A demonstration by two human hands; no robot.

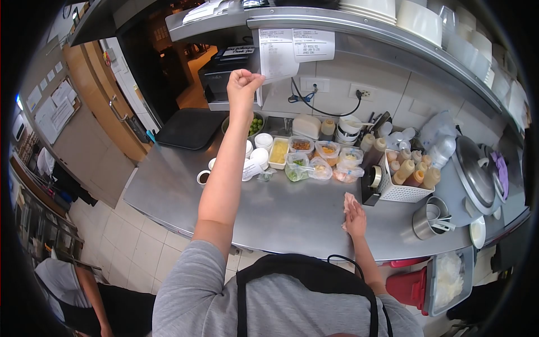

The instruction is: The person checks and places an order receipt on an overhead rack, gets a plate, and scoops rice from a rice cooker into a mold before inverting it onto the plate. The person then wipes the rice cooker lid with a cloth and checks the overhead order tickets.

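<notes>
High in front of me, my left hand [245, 87] pinches the lower corner of a printed paper slip [279, 56], which hangs from the edge of the metal shelf. A second slip [314, 46] hangs just right of it. Down on the steel counter [281, 210], my right hand [355, 219] rests on a crumpled pinkish cloth [349, 203], its fingers over the cloth. Beyond the hands stand tubs and bags of food [320, 167], and white lidded cups [260, 157].
A white basket of sauce bottles [407, 191], a metal container [429, 219] and a large lidded pot [474, 168] stand at the right. A black tray [191, 128] lies back left. Another person [67, 286] is at the lower left. Bowls [421, 22] sit on the overhead shelf.
</notes>
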